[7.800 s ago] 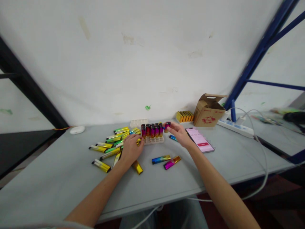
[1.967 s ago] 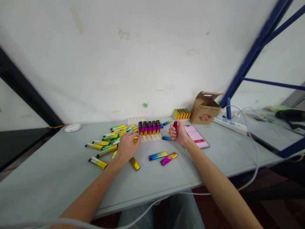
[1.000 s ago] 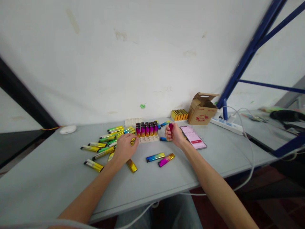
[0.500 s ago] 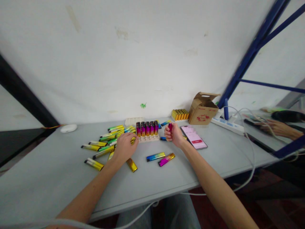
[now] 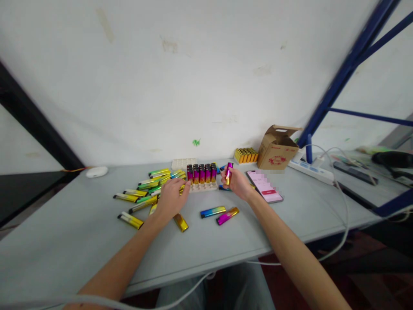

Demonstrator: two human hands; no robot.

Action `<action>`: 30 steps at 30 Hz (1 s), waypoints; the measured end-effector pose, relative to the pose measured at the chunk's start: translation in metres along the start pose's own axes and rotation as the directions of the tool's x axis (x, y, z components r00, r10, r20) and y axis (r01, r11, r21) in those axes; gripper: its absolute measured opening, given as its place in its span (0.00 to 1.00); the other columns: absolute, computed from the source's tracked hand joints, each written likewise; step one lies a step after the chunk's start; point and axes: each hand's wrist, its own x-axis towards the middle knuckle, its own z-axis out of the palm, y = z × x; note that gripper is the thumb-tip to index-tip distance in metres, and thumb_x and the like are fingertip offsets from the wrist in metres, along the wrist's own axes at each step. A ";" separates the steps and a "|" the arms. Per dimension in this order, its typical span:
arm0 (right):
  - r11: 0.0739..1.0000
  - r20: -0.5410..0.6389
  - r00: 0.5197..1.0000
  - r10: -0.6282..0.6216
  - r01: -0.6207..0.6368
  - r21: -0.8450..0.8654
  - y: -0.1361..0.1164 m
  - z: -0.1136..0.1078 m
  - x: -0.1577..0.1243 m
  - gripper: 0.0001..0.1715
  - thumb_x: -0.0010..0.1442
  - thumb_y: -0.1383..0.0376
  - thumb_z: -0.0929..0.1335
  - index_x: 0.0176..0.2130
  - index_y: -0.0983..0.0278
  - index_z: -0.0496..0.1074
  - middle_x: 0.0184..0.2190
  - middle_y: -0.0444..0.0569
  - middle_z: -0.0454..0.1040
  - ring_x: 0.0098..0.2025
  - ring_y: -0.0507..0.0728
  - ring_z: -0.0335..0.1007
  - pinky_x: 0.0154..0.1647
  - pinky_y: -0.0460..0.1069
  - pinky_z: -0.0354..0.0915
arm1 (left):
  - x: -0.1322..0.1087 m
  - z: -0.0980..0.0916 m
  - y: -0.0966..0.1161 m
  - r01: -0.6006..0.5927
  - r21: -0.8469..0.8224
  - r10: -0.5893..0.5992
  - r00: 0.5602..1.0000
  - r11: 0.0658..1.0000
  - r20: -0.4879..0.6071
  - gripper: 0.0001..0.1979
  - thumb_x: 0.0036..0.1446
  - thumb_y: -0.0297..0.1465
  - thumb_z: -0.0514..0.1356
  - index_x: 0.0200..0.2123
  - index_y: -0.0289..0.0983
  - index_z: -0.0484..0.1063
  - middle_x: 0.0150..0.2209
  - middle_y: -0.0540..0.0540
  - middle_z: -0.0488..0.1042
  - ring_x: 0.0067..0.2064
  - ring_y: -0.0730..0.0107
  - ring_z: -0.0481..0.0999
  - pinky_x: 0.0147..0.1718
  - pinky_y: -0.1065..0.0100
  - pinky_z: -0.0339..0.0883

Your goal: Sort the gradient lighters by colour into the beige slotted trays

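Note:
My right hand (image 5: 238, 183) pinches a magenta-and-gold metallic stick (image 5: 229, 173) upright in its fingertips, just right of a beige tray (image 5: 203, 188). Several matching sticks (image 5: 201, 174) stand in rows in that tray. My left hand (image 5: 172, 199) lies by the tray's left end, its fingers closed on a gold stick (image 5: 183, 188), mostly hidden. Loose yellow, green and gold sticks (image 5: 142, 191) lie in a heap left of that hand. Below it lies a gold stick (image 5: 181, 222). A blue-yellow stick (image 5: 213, 212) and a pink-gold stick (image 5: 227, 215) lie in front of the tray.
A pink-screened phone (image 5: 264, 186) lies right of my right hand. Along the wall are a white tray (image 5: 183, 163), a block of orange-yellow sticks (image 5: 245, 155), a cardboard box (image 5: 277, 154) and a power strip (image 5: 309, 171). Blue metal frame bars (image 5: 342, 90) rise at right.
My right hand has shifted the magenta-and-gold stick from its fist to its fingertips, more exposed and nearer the tray. My left hand has barely moved. The view has shifted slightly.

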 end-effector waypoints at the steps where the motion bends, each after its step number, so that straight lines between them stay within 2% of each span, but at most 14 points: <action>1: 0.999 -0.017 0.999 -0.028 0.028 -0.028 0.002 -0.001 0.001 0.10 0.58 0.58 0.67 0.33 0.61 0.65 0.26 0.42 0.69 0.23 0.50 0.63 0.22 0.45 0.59 | 0.000 -0.001 0.001 0.009 0.009 -0.009 1.000 1.000 0.003 0.22 0.65 0.39 0.46 0.30 0.36 0.75 0.34 0.41 0.78 0.39 0.57 0.75 0.42 0.58 0.66; 4: 0.963 -0.051 0.981 -0.187 0.172 -0.207 0.008 -0.003 0.005 0.13 0.56 0.56 0.70 0.32 0.62 0.69 0.28 0.44 0.71 0.30 0.51 0.67 0.30 0.45 0.63 | 0.000 -0.003 0.003 0.029 0.037 -0.029 1.000 0.999 0.003 0.21 0.65 0.38 0.46 0.28 0.37 0.74 0.34 0.42 0.77 0.38 0.58 0.75 0.41 0.59 0.65; 7: 0.840 -0.004 0.930 -0.367 0.330 -0.431 0.009 -0.005 0.006 0.10 0.54 0.58 0.72 0.32 0.63 0.74 0.30 0.45 0.73 0.34 0.52 0.67 0.35 0.45 0.63 | 0.000 -0.006 0.005 0.035 0.051 -0.035 0.999 0.998 -0.004 0.20 0.65 0.38 0.47 0.28 0.37 0.73 0.33 0.43 0.77 0.38 0.59 0.75 0.41 0.60 0.64; 9: 0.764 0.033 0.904 -0.426 0.379 -0.522 0.009 -0.006 0.006 0.09 0.52 0.60 0.73 0.33 0.63 0.77 0.32 0.45 0.75 0.35 0.52 0.67 0.37 0.46 0.63 | 0.000 -0.006 0.006 0.037 0.053 -0.037 0.999 0.998 -0.004 0.20 0.64 0.37 0.47 0.28 0.38 0.74 0.33 0.43 0.78 0.39 0.58 0.75 0.41 0.60 0.64; 11: 0.732 0.050 0.899 -0.435 0.385 -0.562 0.009 -0.008 0.006 0.11 0.51 0.60 0.73 0.35 0.62 0.78 0.33 0.46 0.77 0.34 0.53 0.68 0.37 0.47 0.64 | 0.000 -0.006 0.007 0.044 0.053 -0.044 0.999 0.998 0.002 0.19 0.64 0.37 0.48 0.30 0.38 0.75 0.34 0.43 0.78 0.40 0.57 0.76 0.42 0.59 0.64; 14: 0.738 0.069 0.915 -0.397 0.363 -0.569 0.014 -0.010 0.008 0.16 0.49 0.59 0.74 0.39 0.62 0.79 0.35 0.46 0.78 0.31 0.53 0.69 0.38 0.49 0.66 | -0.001 -0.005 0.007 0.057 0.055 -0.058 0.998 0.997 0.010 0.18 0.63 0.37 0.49 0.33 0.37 0.77 0.36 0.42 0.79 0.42 0.56 0.76 0.44 0.58 0.64; 18: 0.721 0.084 0.923 -0.375 0.348 -0.599 0.021 -0.013 0.012 0.17 0.48 0.58 0.74 0.38 0.63 0.79 0.36 0.48 0.79 0.31 0.54 0.71 0.36 0.50 0.67 | -0.001 -0.005 0.007 0.070 0.052 -0.070 0.997 0.996 0.012 0.18 0.63 0.37 0.49 0.34 0.37 0.77 0.38 0.41 0.79 0.44 0.54 0.76 0.46 0.56 0.64; 24: 0.641 0.058 0.910 -0.411 0.334 -0.691 0.021 -0.017 0.014 0.17 0.48 0.60 0.73 0.39 0.64 0.78 0.26 0.45 0.75 0.29 0.54 0.70 0.32 0.49 0.66 | -0.001 -0.005 0.007 0.071 0.045 -0.071 0.997 0.997 0.017 0.18 0.62 0.37 0.49 0.35 0.37 0.78 0.38 0.41 0.79 0.44 0.54 0.76 0.47 0.55 0.64; 30: 0.622 0.026 0.896 -0.442 0.327 -0.711 0.019 -0.016 0.013 0.21 0.46 0.60 0.74 0.41 0.65 0.74 0.25 0.44 0.74 0.29 0.53 0.71 0.30 0.47 0.62 | -0.001 -0.003 0.006 0.054 0.030 -0.054 0.999 0.998 0.007 0.19 0.62 0.37 0.49 0.35 0.35 0.78 0.38 0.40 0.79 0.44 0.53 0.76 0.47 0.54 0.65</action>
